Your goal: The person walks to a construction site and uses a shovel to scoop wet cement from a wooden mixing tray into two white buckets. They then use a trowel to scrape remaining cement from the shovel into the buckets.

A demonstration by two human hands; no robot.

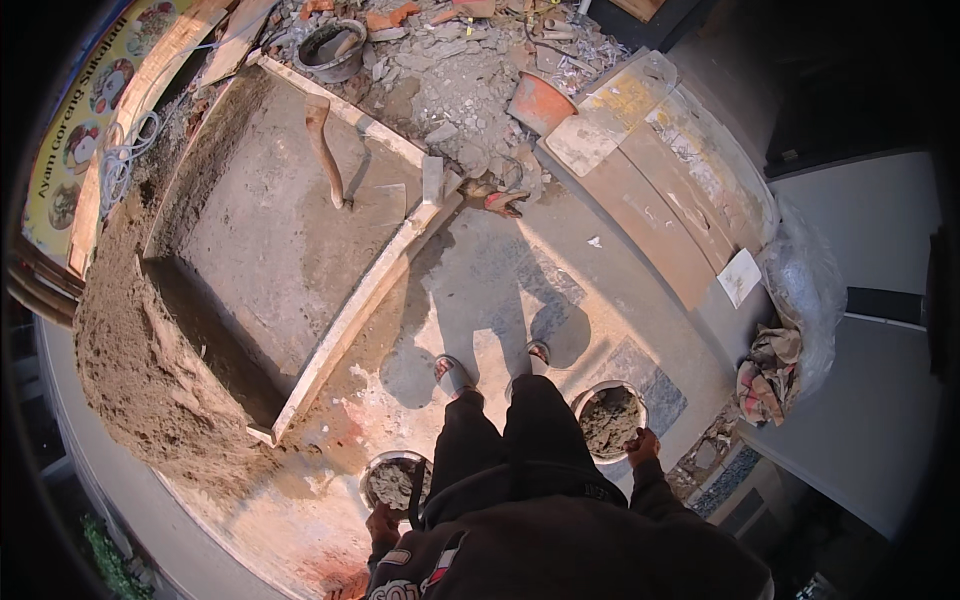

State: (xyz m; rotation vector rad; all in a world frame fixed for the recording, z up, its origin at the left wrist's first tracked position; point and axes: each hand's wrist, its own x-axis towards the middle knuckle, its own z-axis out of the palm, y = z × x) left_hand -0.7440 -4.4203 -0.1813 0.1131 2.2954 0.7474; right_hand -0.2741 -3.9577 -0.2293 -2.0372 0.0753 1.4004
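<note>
In my left hand (382,525) is the edge of a round bucket (398,456), its fingers closed at the near side. Grey wet mortar (393,484) lies inside it. On my other side, my right hand (643,447) grips a second bucket (612,384) at its right edge. That one holds darker, lumpy mortar (608,424). Both buckets hang beside my legs, one at each side. Whether the fingers hold rims or handles is too small to tell.
Ahead to the left lies a wood-framed mixing bed (345,335) with a wooden-handled digging tool (325,155) standing in it. A sand heap (140,350) borders it. Rubble (430,75), a black bucket (332,68), an orange bucket (541,102) and cardboard sheets (640,215) lie farther off.
</note>
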